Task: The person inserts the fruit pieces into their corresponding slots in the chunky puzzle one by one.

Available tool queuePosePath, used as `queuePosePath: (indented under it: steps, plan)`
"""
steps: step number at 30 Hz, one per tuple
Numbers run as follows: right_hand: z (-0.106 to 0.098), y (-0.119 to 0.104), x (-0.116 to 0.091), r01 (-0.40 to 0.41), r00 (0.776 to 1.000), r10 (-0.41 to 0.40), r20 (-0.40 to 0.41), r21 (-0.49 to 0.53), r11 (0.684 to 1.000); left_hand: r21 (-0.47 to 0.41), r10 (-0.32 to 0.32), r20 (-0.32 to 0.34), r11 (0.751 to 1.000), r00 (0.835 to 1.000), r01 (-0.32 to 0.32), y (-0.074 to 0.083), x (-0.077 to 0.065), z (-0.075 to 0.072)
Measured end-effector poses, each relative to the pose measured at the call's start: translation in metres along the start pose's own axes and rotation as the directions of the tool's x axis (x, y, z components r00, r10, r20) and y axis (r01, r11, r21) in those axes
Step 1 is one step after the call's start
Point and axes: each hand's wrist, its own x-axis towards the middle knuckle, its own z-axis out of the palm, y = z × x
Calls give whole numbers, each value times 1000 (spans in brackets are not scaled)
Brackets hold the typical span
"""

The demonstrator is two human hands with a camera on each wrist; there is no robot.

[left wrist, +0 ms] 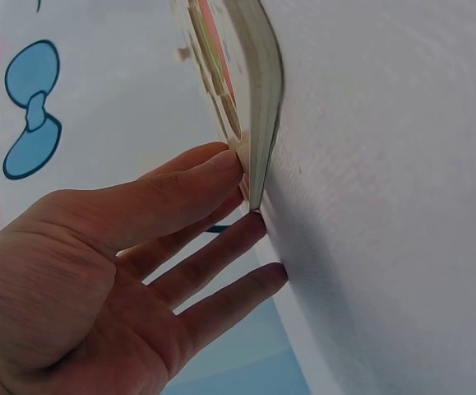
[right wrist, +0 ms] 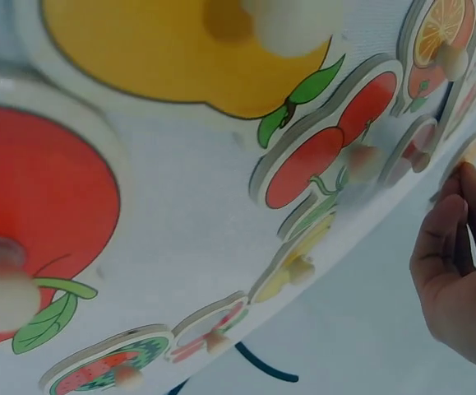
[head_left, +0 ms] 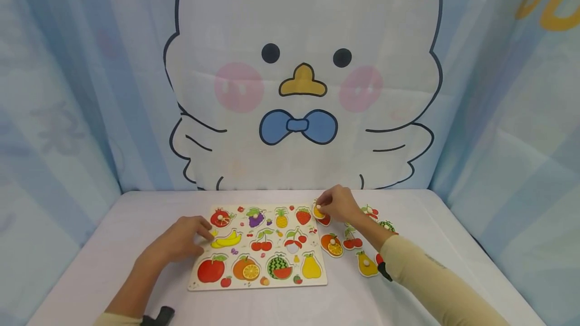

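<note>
A white wooden fruit puzzle board (head_left: 204, 287) lies on the table, printed with bananas, cherries, an apple, an orange and other fruit. A pomegranate piece (head_left: 220, 218) with a knob sits in its top left spot. My left hand (head_left: 183, 238) rests at the board's left edge; in the left wrist view the thumb (left wrist: 221, 169) touches the edge and the other fingers extend past it. Above the board's top right corner, my right hand (head_left: 339, 205) pinches a small yellow fruit puzzle piece (head_left: 318, 212). Its exact fruit I cannot tell.
Loose knobbed pieces lie right of the board: an orange (head_left: 332, 246), cherries (head_left: 352, 239), a pear (head_left: 366, 264), a watermelon (head_left: 387, 226) and others. My right forearm passes over some of them. A curtain with a cartoon bird (head_left: 303, 155) hangs behind the table (head_left: 254, 311).
</note>
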Motion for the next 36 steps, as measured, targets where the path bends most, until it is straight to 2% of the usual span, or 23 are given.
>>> queuePosePath:
  steps: [12,19,36]
  plan:
    - [25,-21,3,119,987,-119,109,5,993,-6,-8,-3,1000,1000,8,-1,0,1]
    - [37,-35,4,195,967,-196,162,24,980,3,-7,0,1000,1000,7,1,-1,0]
    - [51,-58,9,214,957,-200,209,-48,976,4,0,-5,1000,1000,1,1,-2,-1]
